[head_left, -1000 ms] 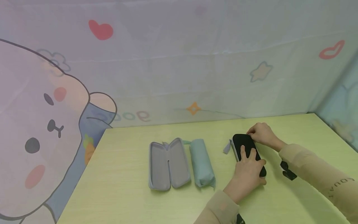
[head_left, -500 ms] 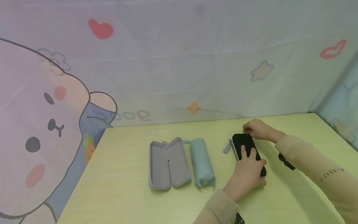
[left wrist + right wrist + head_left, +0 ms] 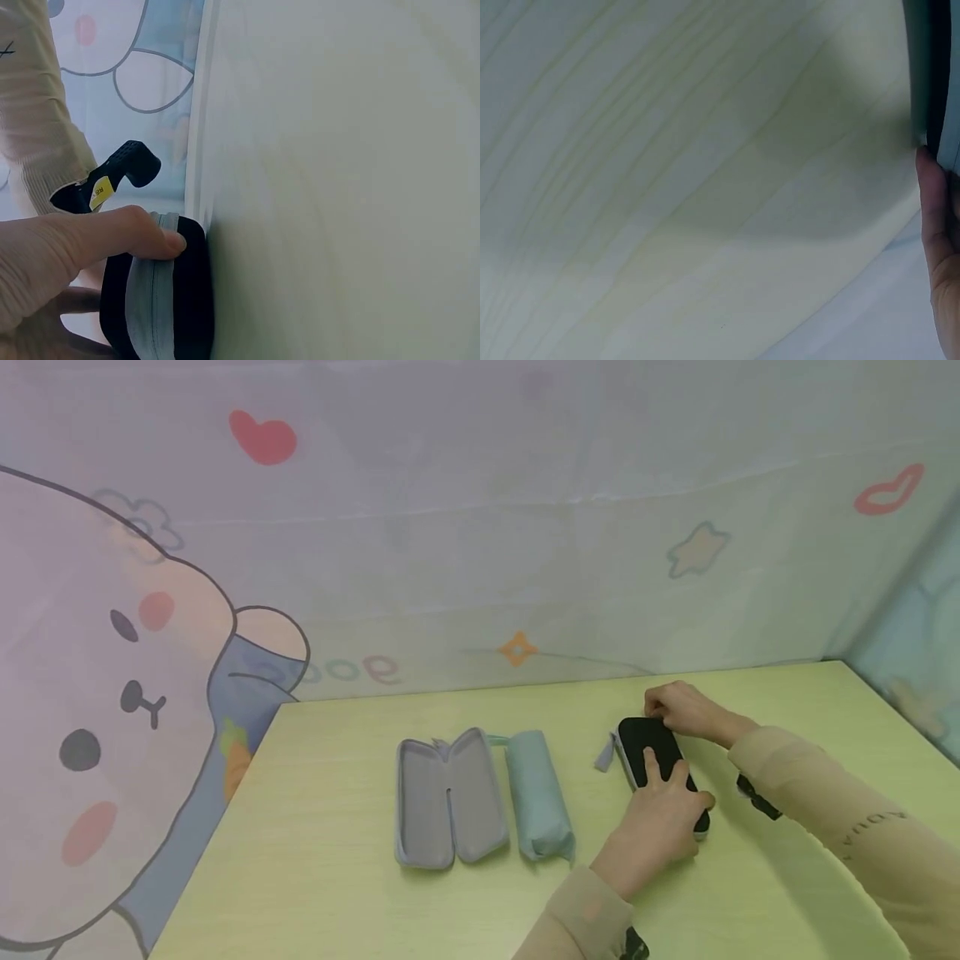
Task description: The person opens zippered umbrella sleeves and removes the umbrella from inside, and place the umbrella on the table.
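Observation:
A black zip case (image 3: 641,739) with a grey zipper band (image 3: 154,307) lies at the right of the table. My left hand (image 3: 654,827) holds it down, two fingers spread over its top and the thumb (image 3: 154,238) against the zipped side. At the far end, my right hand (image 3: 686,708) has its fingers curled in a pinch at the zipper; the pull is hidden behind them. In the right wrist view, fingers (image 3: 934,202) of this hand touch the case's end. A grey fabric tab (image 3: 606,753) sticks out from the case's far left corner.
Left of the black case lies a mint-green pouch (image 3: 538,797). Beside it a grey case (image 3: 480,806) lies unfolded with its lining up. A printed cloth (image 3: 450,527) hangs behind the yellow-green table (image 3: 337,893).
My right hand has slid leftward along the black case's far end, fingers still curled at the zipper. The left hand keeps its hold; the grey case and pouch lie as before.

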`<state>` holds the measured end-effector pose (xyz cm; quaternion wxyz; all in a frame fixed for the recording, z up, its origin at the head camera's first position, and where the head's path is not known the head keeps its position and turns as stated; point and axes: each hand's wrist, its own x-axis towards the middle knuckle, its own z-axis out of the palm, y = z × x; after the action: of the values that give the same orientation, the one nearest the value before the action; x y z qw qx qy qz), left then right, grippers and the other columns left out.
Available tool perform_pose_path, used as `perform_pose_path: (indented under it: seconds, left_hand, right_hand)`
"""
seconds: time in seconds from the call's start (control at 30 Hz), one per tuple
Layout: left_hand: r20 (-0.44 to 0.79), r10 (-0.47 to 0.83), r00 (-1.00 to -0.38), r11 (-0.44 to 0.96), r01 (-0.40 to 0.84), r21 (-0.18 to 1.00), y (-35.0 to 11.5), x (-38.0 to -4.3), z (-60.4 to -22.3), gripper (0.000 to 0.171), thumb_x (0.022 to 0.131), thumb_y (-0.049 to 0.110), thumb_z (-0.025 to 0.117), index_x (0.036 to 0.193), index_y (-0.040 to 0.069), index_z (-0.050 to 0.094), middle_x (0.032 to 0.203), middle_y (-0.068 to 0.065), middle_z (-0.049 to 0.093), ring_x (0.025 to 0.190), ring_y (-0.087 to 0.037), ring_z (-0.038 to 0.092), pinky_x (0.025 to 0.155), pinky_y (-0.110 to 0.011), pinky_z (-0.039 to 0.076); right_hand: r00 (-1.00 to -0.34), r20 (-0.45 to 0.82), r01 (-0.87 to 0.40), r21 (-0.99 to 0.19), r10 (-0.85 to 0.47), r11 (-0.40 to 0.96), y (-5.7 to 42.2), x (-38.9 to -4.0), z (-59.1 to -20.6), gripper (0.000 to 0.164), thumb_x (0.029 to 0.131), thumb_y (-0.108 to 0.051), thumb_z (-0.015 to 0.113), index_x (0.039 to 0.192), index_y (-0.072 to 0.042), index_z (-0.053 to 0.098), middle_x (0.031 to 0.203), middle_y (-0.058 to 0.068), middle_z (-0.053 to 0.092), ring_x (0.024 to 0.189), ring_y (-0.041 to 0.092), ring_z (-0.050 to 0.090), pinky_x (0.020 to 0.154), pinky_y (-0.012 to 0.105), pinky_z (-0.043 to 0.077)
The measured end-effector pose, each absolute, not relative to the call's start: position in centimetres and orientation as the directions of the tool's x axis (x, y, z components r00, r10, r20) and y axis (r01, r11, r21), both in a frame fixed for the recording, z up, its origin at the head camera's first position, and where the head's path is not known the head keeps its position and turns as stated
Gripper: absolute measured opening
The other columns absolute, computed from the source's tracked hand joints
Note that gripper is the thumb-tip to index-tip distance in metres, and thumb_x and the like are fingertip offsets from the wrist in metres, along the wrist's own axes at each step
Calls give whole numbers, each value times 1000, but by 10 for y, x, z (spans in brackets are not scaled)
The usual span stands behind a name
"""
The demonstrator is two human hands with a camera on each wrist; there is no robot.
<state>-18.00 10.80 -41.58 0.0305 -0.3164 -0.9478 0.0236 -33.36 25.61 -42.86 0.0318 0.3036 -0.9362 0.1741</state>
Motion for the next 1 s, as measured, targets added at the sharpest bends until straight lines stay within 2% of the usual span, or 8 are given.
perform_pose_path:
  seconds: [0.1,0.3,0.5,0.7,0.8,1.0]
  left_hand:
    - [32,615,-788,788,612,-70,107,-181,-415,47,77,43,78,120,48,61,138,4,47,139,-43,34,62,-17,54]
    - [29,620,-784,784,616,-75,109,-181,-413,46,78,45,77,120,48,60,139,7,47,139,-42,34,64,-19,55]
    - [31,563,-826,823,556,-118,114,-181,-416,49,75,56,74,120,50,59,141,11,43,139,-38,35,65,-26,56]
    - [-35,471,-881,870,471,-148,124,-185,-413,59,68,69,72,123,54,55,153,10,29,143,-36,28,68,-38,55]
    - [-49,444,-895,879,445,-170,128,-186,-413,65,64,73,71,124,54,54,154,10,28,143,-36,28,70,-39,55]
    - [-29,420,-907,893,419,-163,133,-187,-413,65,61,74,73,120,53,57,151,7,33,143,-35,29,68,-35,55]
  right_hand:
    - [-807,168,-590,-296,-567,752,253,-335,-430,22,89,9,53,80,-9,62,80,6,68,64,9,55,60,26,45]
    - [-784,170,-619,-295,-598,728,252,-337,-428,24,90,8,53,77,-12,58,73,0,60,60,8,43,57,24,37]
    - [-785,168,-617,-296,-596,729,249,-336,-428,22,89,6,56,77,-12,62,76,1,66,63,6,52,59,27,44]
    - [-796,167,-602,-322,-582,731,249,-334,-423,20,88,4,58,79,-10,68,77,3,69,64,8,57,59,27,47]
    - [-792,154,-606,-324,-591,727,249,-333,-422,19,89,4,58,80,-9,69,78,4,69,65,10,60,60,27,49]
    - [-795,136,-596,-358,-591,719,256,-330,-419,16,88,4,59,80,-7,69,80,7,71,68,14,63,62,31,51]
